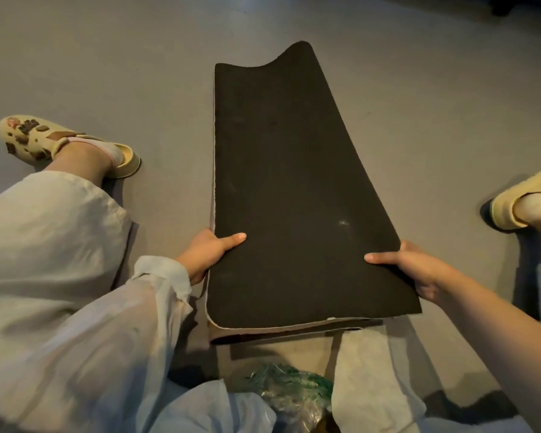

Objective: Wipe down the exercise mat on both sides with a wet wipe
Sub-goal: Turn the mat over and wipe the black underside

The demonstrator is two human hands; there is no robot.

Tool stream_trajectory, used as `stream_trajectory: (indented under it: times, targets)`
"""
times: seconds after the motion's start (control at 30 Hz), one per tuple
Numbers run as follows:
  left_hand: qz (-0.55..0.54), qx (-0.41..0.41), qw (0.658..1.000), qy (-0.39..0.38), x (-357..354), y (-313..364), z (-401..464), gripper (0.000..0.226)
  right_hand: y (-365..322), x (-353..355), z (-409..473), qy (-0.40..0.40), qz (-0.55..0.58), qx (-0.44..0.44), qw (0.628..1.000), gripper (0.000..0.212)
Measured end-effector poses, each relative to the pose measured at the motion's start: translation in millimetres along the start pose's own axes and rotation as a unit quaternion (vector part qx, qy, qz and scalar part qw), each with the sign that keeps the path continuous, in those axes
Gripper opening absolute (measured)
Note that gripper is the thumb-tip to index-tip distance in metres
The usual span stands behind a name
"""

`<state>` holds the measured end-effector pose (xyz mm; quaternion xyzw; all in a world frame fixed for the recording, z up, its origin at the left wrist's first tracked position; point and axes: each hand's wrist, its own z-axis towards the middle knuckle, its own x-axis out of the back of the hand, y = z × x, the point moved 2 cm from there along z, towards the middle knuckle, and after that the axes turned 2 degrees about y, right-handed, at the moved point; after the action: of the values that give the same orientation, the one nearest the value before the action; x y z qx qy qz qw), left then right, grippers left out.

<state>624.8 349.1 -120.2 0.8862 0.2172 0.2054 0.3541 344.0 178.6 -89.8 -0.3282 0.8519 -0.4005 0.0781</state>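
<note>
The exercise mat is black on the side facing up, with a pale underside showing along its left and near edges. It runs away from me over the grey floor, its near end lifted off the floor. My left hand grips the mat's left edge, thumb on top. My right hand grips the right edge near the near corner, thumb on top too. A crumpled green and clear packet lies just below the mat's near end. No loose wet wipe shows in either hand.
My legs in pale trousers spread to both sides, the left foot in a cream clog and the right clog at the frame's edge. A pale cloth lies under the mat's near end. Grey floor surrounds the mat.
</note>
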Motion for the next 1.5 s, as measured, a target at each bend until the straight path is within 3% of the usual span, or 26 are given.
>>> stream_trajectory:
  times: [0.07, 0.13, 0.3, 0.43, 0.53, 0.6, 0.67, 0.73, 0.83, 0.97, 1.1, 1.2, 1.3, 1.37, 1.43, 1.47, 1.5]
  targets:
    - [0.011, -0.022, 1.000, 0.008, -22, 12, 9, 0.043, -13, 16, 2, 0.044, -0.027, 0.022, 0.998, 0.029]
    - [0.026, -0.035, 0.999, 0.015, -37, 26, 24, 0.044, -17, 28, 7, 0.081, -0.032, 0.025, 0.996, 0.030]
    - [0.128, -0.094, 0.986, 0.049, -58, 74, 72, 0.059, -9, 37, 31, 0.142, 0.028, 0.016, 0.989, 0.023]
    - [0.280, -0.172, 0.939, 0.104, -71, 106, 91, 0.061, -1, 30, 48, 0.166, 0.077, -0.019, 0.983, 0.028]
    - [0.433, -0.330, 0.829, 0.126, -78, 108, 70, 0.077, 5, 28, 51, 0.148, 0.092, -0.047, 0.984, 0.031]
    - [0.530, -0.450, 0.710, 0.111, -84, 87, 41, 0.083, 7, 31, 48, 0.123, 0.100, -0.078, 0.984, 0.034]
    - [0.594, -0.542, 0.589, 0.072, -87, 55, 13, 0.076, 8, 33, 42, 0.079, 0.118, -0.111, 0.984, 0.036]
    - [0.611, -0.574, 0.545, -0.004, -89, 23, -4, 0.072, 12, 36, 36, 0.042, 0.154, -0.127, 0.979, 0.043]
    - [0.637, -0.541, 0.546, -0.060, -102, -12, -12, 0.082, 16, 34, 24, -0.009, 0.214, -0.136, 0.967, 0.037]
    - [0.626, -0.490, 0.606, 0.024, -120, -22, -15, 0.094, 8, 20, 18, 0.013, 0.261, -0.117, 0.958, 0.026]
    - [0.524, -0.503, 0.678, 0.115, -122, -6, -11, 0.092, -17, 14, 12, 0.005, 0.298, -0.080, 0.951, 0.018]
    - [0.483, -0.525, 0.688, 0.132, -116, 1, -3, 0.092, -25, 13, 7, 0.001, 0.281, -0.083, 0.956, 0.020]
    - [0.486, -0.519, 0.692, 0.122, -111, 11, 2, 0.078, -23, 13, -3, 0.020, 0.257, -0.075, 0.963, 0.026]
    - [0.513, -0.496, 0.694, 0.089, -112, 20, 3, 0.068, -17, 16, -9, 0.076, 0.188, -0.016, 0.979, 0.047]
    - [0.550, -0.483, 0.679, 0.061, -115, 22, 5, 0.063, -12, 22, -19, 0.223, -0.007, 0.107, 0.969, 0.077]
    - [0.559, -0.479, 0.675, 0.052, -115, 24, 6, 0.063, -11, 20, -28, 0.282, -0.140, 0.201, 0.928, 0.085]
    - [0.566, -0.472, 0.674, 0.043, -117, 26, 6, 0.062, -10, 10, -37, 0.299, -0.285, 0.294, 0.862, 0.089]
